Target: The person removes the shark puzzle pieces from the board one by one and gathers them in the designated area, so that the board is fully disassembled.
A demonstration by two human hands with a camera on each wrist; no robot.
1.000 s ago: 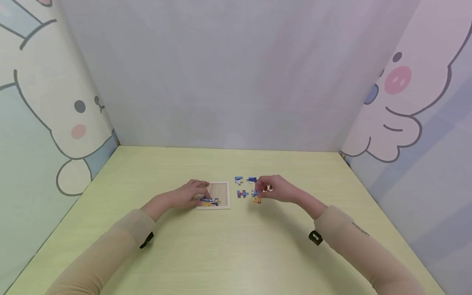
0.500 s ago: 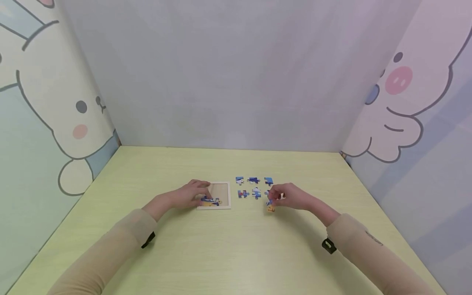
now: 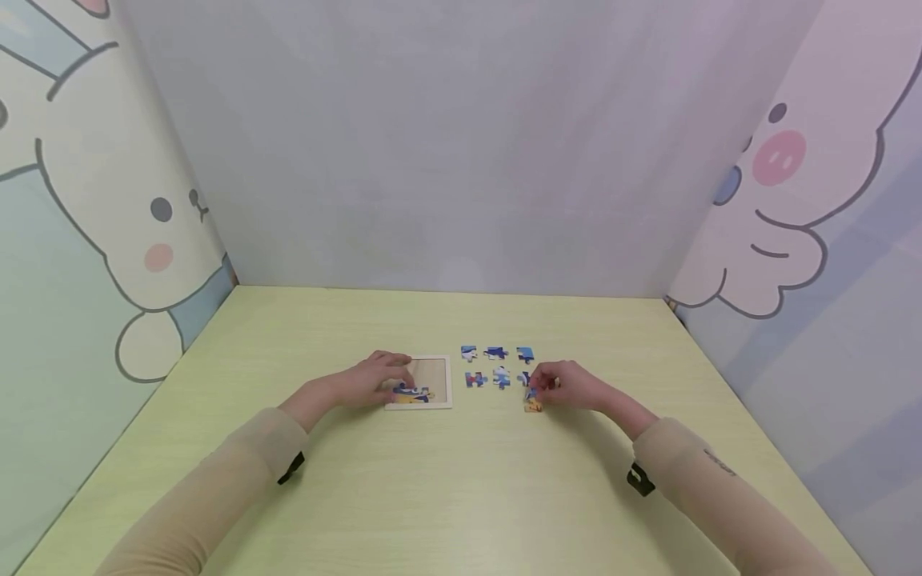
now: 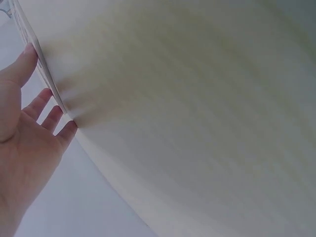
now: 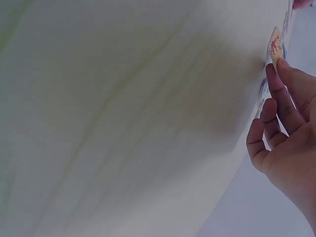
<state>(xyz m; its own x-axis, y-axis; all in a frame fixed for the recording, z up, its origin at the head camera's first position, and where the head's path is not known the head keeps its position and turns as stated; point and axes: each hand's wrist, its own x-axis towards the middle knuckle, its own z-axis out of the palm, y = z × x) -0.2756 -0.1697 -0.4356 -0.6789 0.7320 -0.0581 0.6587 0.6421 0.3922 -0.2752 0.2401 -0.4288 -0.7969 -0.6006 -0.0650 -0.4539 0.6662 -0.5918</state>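
Observation:
My right hand (image 3: pixel 569 386) pinches a yellow-and-blue jigsaw piece (image 3: pixel 534 402) between thumb and forefinger. In the right wrist view, the jigsaw piece (image 5: pixel 275 44) stands tilted above the table while the other fingers bend loosely. My left hand (image 3: pixel 370 381) rests on the left side of a shallow wooden puzzle tray (image 3: pixel 448 384). Its thumb and fingertips touch the rim of the tray (image 4: pixel 47 71) in the left wrist view. Joined blue and yellow pieces (image 3: pixel 413 395) lie in the tray's lower left; the left fingers hide part of them.
Right of the tray, loose pieces lie in two rows, among them a dark blue piece (image 3: pixel 495 352), a light blue piece (image 3: pixel 525 353) and a red-and-blue piece (image 3: pixel 475 379). One more piece (image 3: pixel 523 378) is partly behind my right fingers. A pale curtain (image 3: pixel 461 160) hangs behind the table.
My right hand has moved right with the pinched piece, uncovering loose pieces in both rows, and now stays nearly still at the right end. My left hand holds its place on the tray.

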